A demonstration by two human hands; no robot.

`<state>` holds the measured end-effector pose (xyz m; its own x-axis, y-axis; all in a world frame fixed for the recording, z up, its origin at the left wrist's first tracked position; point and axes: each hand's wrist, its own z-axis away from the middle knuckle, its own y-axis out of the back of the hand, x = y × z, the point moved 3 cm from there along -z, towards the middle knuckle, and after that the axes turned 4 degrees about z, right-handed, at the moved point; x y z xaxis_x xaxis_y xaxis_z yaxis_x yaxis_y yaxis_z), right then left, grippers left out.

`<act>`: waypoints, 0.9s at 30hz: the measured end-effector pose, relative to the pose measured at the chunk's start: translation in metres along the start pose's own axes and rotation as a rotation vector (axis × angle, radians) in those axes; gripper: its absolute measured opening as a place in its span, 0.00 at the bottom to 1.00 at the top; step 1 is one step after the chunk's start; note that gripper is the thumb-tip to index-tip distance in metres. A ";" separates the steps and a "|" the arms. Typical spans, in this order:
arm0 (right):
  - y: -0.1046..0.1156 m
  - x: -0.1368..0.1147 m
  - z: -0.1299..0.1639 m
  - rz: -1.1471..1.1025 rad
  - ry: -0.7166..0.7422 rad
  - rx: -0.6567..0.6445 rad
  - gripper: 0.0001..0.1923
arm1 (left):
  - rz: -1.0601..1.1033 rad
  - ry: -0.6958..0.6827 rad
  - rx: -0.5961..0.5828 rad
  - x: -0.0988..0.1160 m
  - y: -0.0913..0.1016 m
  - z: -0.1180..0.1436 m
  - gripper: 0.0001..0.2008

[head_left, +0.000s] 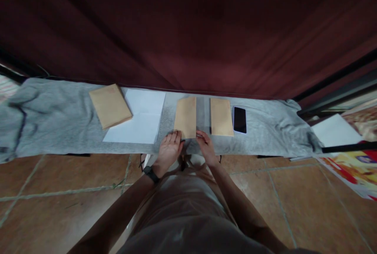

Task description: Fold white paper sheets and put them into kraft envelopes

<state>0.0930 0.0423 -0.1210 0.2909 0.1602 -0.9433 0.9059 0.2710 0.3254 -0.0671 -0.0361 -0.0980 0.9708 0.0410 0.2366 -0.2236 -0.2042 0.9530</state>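
Note:
A brown envelope (pixel 185 117) lies in the middle of a grey cloth (pixel 55 120) spread on the floor. My left hand (pixel 170 149), with a black watch on its wrist, rests flat at the envelope's near left corner. At the near right corner my right hand (pixel 205 146) touches the envelope's edge with its fingertips. Neither hand grips anything that I can see. A second brown envelope (pixel 221 117) lies just to the right, apart from both hands.
A black phone (pixel 239 120) lies right of the second envelope. White paper sheets (pixel 138 118) and a stack of brown envelopes (pixel 110 105) lie to the left. A dark red curtain (pixel 188 30) hangs behind. More paper (pixel 335 130) and a colourful print (pixel 357 169) sit at the right.

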 end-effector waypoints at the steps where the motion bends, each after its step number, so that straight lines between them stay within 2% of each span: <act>1: -0.002 -0.005 0.000 -0.055 -0.002 -0.039 0.18 | -0.010 0.008 -0.015 0.001 0.003 -0.005 0.23; 5: -0.011 -0.027 0.001 -0.150 0.051 -0.074 0.19 | 0.041 0.069 -0.073 0.001 0.013 -0.021 0.20; 8: -0.018 -0.032 0.001 -0.110 0.082 -0.088 0.21 | 0.241 0.225 -0.011 -0.007 0.021 -0.030 0.16; 10: -0.021 -0.030 0.000 -0.055 0.082 -0.113 0.22 | 0.507 0.400 0.095 -0.016 0.024 -0.035 0.13; 13: -0.021 -0.022 0.001 -0.016 0.060 -0.098 0.22 | 1.120 0.652 0.227 -0.021 0.018 -0.038 0.10; 15: -0.020 -0.014 0.003 -0.023 0.049 -0.051 0.22 | 1.507 0.786 0.244 -0.015 0.008 -0.037 0.09; 17: -0.019 -0.006 0.006 -0.017 0.047 -0.011 0.22 | 1.723 0.892 0.213 -0.004 -0.003 -0.032 0.08; 22: -0.021 0.013 0.011 0.110 0.076 0.013 0.21 | 1.801 0.988 0.114 0.021 -0.023 -0.016 0.05; 27: -0.022 0.022 0.007 0.243 0.110 0.000 0.21 | 1.807 1.029 -0.029 0.020 -0.026 -0.009 0.09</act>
<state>0.0819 0.0332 -0.1488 0.4644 0.3225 -0.8248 0.8139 0.2118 0.5411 -0.0432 -0.0214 -0.1162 -0.6792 0.2672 0.6836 -0.6643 -0.6199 -0.4177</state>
